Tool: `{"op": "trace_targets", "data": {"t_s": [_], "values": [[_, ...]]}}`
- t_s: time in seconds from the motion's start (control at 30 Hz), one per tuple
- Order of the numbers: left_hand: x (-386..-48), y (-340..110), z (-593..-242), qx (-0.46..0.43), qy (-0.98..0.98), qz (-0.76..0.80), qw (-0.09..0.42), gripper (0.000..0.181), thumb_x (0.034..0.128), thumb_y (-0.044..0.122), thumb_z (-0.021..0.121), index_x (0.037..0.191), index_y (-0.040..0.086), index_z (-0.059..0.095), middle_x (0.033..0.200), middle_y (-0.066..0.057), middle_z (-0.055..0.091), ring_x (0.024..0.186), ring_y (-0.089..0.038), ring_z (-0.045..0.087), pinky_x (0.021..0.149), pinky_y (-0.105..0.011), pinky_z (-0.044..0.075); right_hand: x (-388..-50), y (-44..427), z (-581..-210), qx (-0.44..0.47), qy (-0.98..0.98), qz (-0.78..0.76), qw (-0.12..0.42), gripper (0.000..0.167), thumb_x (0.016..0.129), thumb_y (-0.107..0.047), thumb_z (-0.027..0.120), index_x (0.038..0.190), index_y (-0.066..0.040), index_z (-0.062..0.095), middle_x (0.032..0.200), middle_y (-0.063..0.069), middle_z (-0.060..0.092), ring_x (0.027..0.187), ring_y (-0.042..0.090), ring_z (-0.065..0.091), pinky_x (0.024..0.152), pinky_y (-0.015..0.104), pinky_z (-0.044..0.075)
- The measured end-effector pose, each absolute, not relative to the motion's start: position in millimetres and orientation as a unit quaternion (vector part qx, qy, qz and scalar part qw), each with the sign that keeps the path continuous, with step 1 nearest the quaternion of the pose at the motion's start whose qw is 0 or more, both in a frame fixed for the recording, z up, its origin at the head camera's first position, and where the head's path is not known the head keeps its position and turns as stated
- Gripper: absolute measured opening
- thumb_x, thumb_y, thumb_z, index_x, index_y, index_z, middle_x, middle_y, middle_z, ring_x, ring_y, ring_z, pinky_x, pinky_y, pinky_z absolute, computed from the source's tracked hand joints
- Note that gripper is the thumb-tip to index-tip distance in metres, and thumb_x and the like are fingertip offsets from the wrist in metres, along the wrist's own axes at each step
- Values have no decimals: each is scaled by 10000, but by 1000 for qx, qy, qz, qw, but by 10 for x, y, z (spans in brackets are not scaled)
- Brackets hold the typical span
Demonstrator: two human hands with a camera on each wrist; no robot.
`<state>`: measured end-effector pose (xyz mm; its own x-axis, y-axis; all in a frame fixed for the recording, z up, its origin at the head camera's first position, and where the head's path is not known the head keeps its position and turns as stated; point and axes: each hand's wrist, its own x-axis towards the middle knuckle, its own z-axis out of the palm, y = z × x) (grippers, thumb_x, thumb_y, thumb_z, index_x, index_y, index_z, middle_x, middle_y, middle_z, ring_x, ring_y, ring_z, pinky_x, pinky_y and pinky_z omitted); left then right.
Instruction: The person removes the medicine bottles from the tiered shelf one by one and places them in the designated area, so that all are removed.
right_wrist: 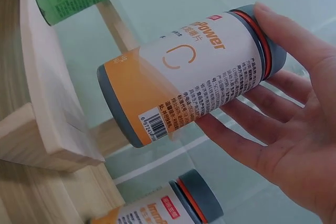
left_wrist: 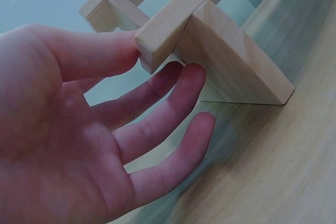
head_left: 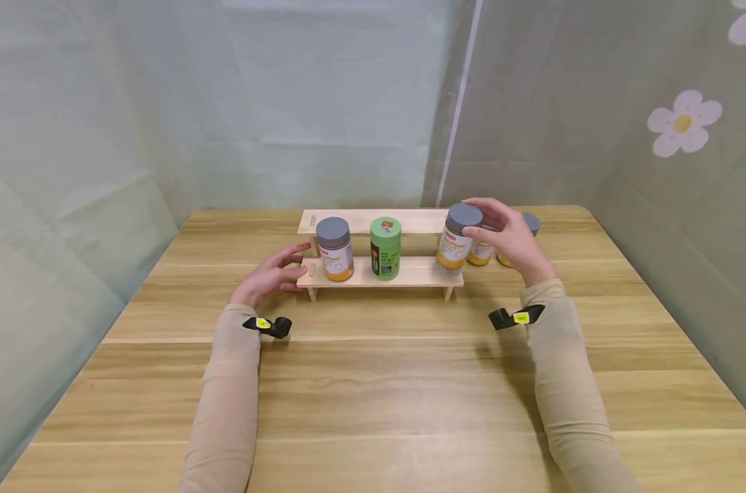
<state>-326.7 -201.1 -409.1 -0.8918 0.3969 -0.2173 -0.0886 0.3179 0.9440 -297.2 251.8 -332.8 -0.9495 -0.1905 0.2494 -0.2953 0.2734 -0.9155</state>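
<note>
A white-and-orange supplement bottle (head_left: 454, 239) with a grey cap hangs tilted over the right end of the small two-tier wooden rack (head_left: 416, 272). My right hand (head_left: 513, 239) grips this bottle (right_wrist: 184, 72) by its cap and side, thumb on the cap. On the lower shelf stand a matching bottle (head_left: 336, 253) at the left and a green canister (head_left: 386, 250) in the middle. At the rack's left end, my left hand (head_left: 270, 275) touches the lower board's end with its thumb (left_wrist: 100, 53); the other fingers are spread, loosely bent, beside the leg.
Two more grey-capped bottles stand behind the right hand, one bottle (head_left: 480, 255) near the rack and another bottle (head_left: 531, 224) farther right. The wooden table (head_left: 385, 390) reaches toward the front. Pale curtains (head_left: 323, 103) hang behind and at both sides.
</note>
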Motion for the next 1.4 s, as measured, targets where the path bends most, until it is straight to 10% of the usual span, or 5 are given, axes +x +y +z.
{"op": "trace_targets", "data": {"t_s": [1.4], "values": [[-3224, -2051, -4081, 108, 781, 577, 214, 660, 995, 205, 534, 1558, 194, 190, 1522, -213, 258, 1253, -300, 433, 924, -318, 508, -2826, 3213, -3321, 93, -792, 597, 89, 449, 897, -140, 689, 1329, -148, 566, 1111, -189, 635, 1017, -20, 593, 820, 121, 465]]}}
